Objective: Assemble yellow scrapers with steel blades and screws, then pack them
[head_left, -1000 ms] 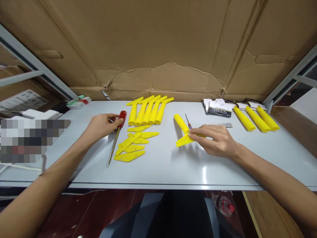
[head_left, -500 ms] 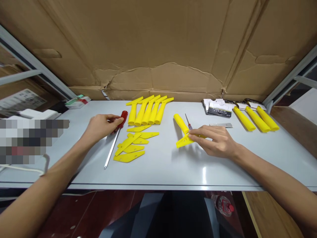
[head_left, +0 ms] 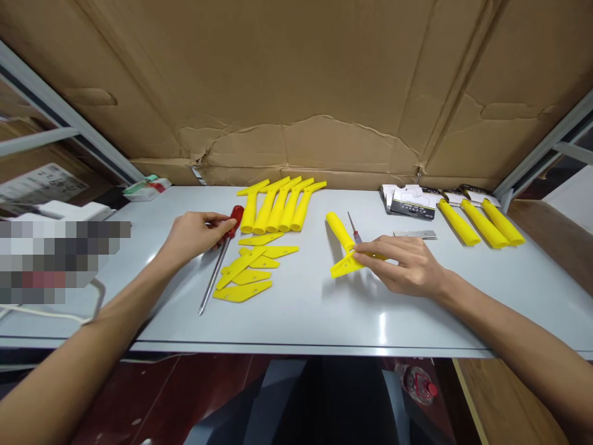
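My left hand is closed, thumb and fingers pinching the red handle of a screwdriver. Its long metal shaft slants down toward the table's front edge. In my right hand is a yellow plastic scraper handle, gripped by its wide, flat head. A small screwdriver shows behind those fingertips, its thin shaft pointing away; whether the fingers touch it I cannot tell. Between my hands lie several flat yellow blade-shaped plates, some overlapping. Behind them, several similar yellow handles rest in a row.
At the right are three yellow tubes, black and white packets and a flat metal blade. A small box stands back left. Cardboard walls off the table's rear; metal posts flank it. A white cable lies left.
My left hand has shifted slightly right with the red-handled screwdriver, and the shaft's tip has swung a little right. My right hand and the scraper handle have hardly moved.
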Tool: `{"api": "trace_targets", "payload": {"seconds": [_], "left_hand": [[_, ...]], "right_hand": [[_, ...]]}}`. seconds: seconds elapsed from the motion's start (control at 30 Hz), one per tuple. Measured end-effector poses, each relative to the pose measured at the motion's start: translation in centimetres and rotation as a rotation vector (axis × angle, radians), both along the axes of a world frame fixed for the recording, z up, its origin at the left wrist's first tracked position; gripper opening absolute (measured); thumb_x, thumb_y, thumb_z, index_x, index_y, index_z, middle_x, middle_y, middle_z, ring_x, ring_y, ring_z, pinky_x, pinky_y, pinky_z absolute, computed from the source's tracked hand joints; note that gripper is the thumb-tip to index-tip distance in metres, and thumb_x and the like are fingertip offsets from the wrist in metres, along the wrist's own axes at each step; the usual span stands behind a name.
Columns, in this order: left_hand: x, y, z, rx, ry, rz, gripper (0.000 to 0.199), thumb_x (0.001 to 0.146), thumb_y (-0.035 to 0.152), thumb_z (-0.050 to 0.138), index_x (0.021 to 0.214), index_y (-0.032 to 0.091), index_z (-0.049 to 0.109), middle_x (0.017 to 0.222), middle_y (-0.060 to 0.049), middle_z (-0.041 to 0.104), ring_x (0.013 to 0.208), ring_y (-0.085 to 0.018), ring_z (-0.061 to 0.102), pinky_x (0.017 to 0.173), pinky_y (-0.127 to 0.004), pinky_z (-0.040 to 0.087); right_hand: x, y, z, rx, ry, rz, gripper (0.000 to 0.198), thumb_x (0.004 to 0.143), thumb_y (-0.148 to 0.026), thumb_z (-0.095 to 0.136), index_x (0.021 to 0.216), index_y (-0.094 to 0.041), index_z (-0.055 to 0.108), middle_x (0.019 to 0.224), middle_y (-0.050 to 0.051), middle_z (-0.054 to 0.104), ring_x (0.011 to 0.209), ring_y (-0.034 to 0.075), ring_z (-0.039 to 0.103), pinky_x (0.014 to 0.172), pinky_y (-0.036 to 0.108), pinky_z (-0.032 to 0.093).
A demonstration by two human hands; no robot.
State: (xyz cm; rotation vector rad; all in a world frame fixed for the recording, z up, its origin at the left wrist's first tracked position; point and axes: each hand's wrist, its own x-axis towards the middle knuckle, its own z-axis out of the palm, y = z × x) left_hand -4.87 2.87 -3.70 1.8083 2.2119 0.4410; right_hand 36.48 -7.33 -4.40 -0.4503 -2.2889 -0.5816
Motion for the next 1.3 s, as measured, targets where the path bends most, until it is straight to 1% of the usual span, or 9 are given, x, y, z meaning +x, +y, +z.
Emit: {"api": "trace_targets", "payload": {"seconds": [0.13, 0.3, 0.43, 0.67, 0.87, 1.0, 1.07, 1.2, 1.3], "left_hand": [[-0.29, 0.14, -0.15, 0.001, 0.01, 0.018, 0.058, 0.085, 0.059, 0.061, 0.121, 0.016, 0.079, 0.071, -0.003, 0.076, 0.071, -0.021, 0.068, 0.073, -0.029, 0.048], [-0.45, 0.18, -0.26, -0.007, -0.002, 0.02, 0.061, 0.085, 0.06, 0.06, 0.126, 0.018, 0.077, 0.067, -0.002, 0.075, 0.073, -0.023, 0.071, 0.076, -0.029, 0.051], [-0.55, 0.24, -0.32, -0.009, 0.016, 0.028, 0.06, 0.085, 0.059, 0.06, 0.125, 0.017, 0.077, 0.065, -0.003, 0.074, 0.076, -0.025, 0.073, 0.081, -0.032, 0.052], [-0.93, 0.58, -0.62, 0.022, 0.066, 0.029, 0.064, 0.084, 0.062, 0.058, 0.123, 0.016, 0.078, 0.083, -0.01, 0.079, 0.094, -0.031, 0.072, 0.086, -0.037, 0.052], [-0.56, 0.77, -0.61, 0.016, 0.04, 0.008, 0.061, 0.083, 0.057, 0.061, 0.125, 0.017, 0.077, 0.085, -0.008, 0.079, 0.093, -0.029, 0.073, 0.085, -0.034, 0.051], [-0.16, 0.65, -0.51, -0.008, -0.012, 0.0, 0.058, 0.084, 0.054, 0.061, 0.127, 0.018, 0.076, 0.076, -0.004, 0.077, 0.08, -0.023, 0.073, 0.079, -0.029, 0.052], [-0.13, 0.64, -0.54, -0.014, -0.014, 0.008, 0.058, 0.084, 0.053, 0.061, 0.128, 0.018, 0.076, 0.075, -0.004, 0.077, 0.079, -0.024, 0.073, 0.078, -0.029, 0.052], [-0.37, 0.82, -0.68, -0.01, 0.012, 0.021, 0.062, 0.084, 0.057, 0.061, 0.127, 0.015, 0.076, 0.089, -0.01, 0.08, 0.093, -0.029, 0.073, 0.08, -0.033, 0.052], [-0.54, 0.97, -0.76, -0.008, 0.019, 0.017, 0.063, 0.084, 0.059, 0.061, 0.126, 0.015, 0.077, 0.1, -0.012, 0.081, 0.098, -0.03, 0.072, 0.081, -0.033, 0.052]], "right_hand": [[-0.03, -0.03, 0.07, 0.002, 0.0, 0.008, 0.027, 0.089, 0.001, 0.065, 0.111, -0.013, 0.07, 0.107, 0.01, 0.079, 0.079, 0.015, 0.069, 0.058, 0.029, 0.052], [-0.05, -0.09, 0.13, 0.005, -0.014, 0.001, 0.028, 0.09, 0.001, 0.064, 0.112, -0.014, 0.069, 0.107, 0.009, 0.079, 0.079, 0.015, 0.069, 0.058, 0.029, 0.053], [-0.04, -0.11, 0.11, 0.01, -0.016, -0.004, 0.027, 0.091, 0.0, 0.062, 0.112, -0.015, 0.069, 0.107, 0.008, 0.08, 0.079, 0.014, 0.069, 0.059, 0.028, 0.054], [0.01, -0.13, 0.07, 0.005, -0.024, -0.001, 0.028, 0.089, 0.0, 0.064, 0.112, -0.015, 0.069, 0.109, 0.008, 0.079, 0.079, 0.015, 0.069, 0.058, 0.028, 0.053], [-0.26, -0.34, 0.26, 0.012, -0.03, -0.015, 0.029, 0.092, -0.001, 0.06, 0.114, -0.018, 0.067, 0.106, 0.006, 0.08, 0.078, 0.014, 0.071, 0.058, 0.027, 0.054], [-0.35, -0.39, 0.27, 0.002, -0.029, -0.003, 0.027, 0.092, -0.001, 0.061, 0.114, -0.016, 0.067, 0.105, 0.008, 0.08, 0.076, 0.014, 0.07, 0.056, 0.027, 0.054], [-0.37, -0.41, 0.3, -0.001, -0.034, 0.001, 0.028, 0.091, 0.0, 0.062, 0.114, -0.015, 0.067, 0.106, 0.009, 0.08, 0.076, 0.014, 0.07, 0.056, 0.028, 0.054], [-0.33, -0.42, 0.37, -0.009, -0.039, 0.008, 0.03, 0.089, 0.002, 0.063, 0.114, -0.014, 0.069, 0.106, 0.01, 0.079, 0.077, 0.015, 0.071, 0.057, 0.028, 0.055], [-0.29, -0.41, 0.38, -0.004, -0.044, 0.006, 0.029, 0.088, 0.002, 0.065, 0.112, -0.013, 0.07, 0.106, 0.01, 0.079, 0.076, 0.015, 0.07, 0.057, 0.028, 0.054]]}}
